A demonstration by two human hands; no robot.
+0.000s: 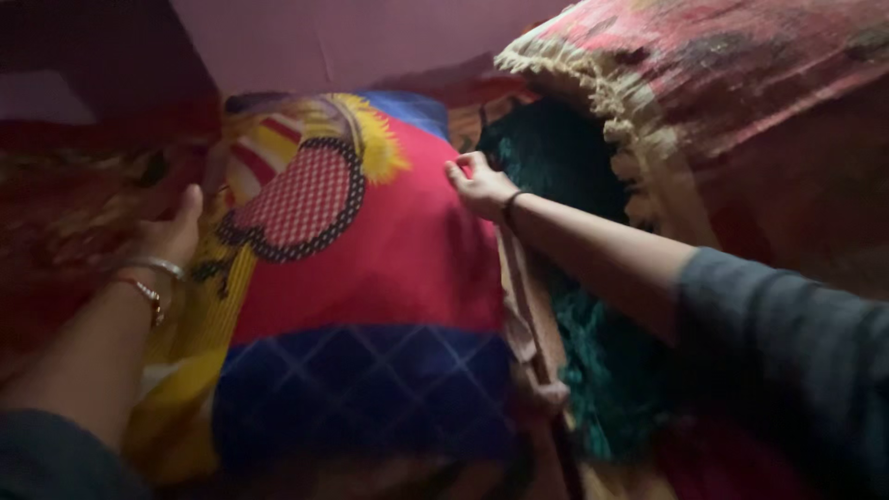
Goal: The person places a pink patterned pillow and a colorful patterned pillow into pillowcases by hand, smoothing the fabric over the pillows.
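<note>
A large cushion lies in front of me, its cover red with a blue diamond-patterned band, yellow edges and a dotted round motif. My left hand presses against the cushion's left side, thumb up, with bangles on the wrist. My right hand grips the cushion's upper right edge, fingers curled over the fabric. A dark thread circles that wrist.
A red woven rug with a cream fringe hangs at the upper right. Dark green fringed cloth lies under my right arm. Dark red patterned bedding spreads at the left. A pink wall stands behind.
</note>
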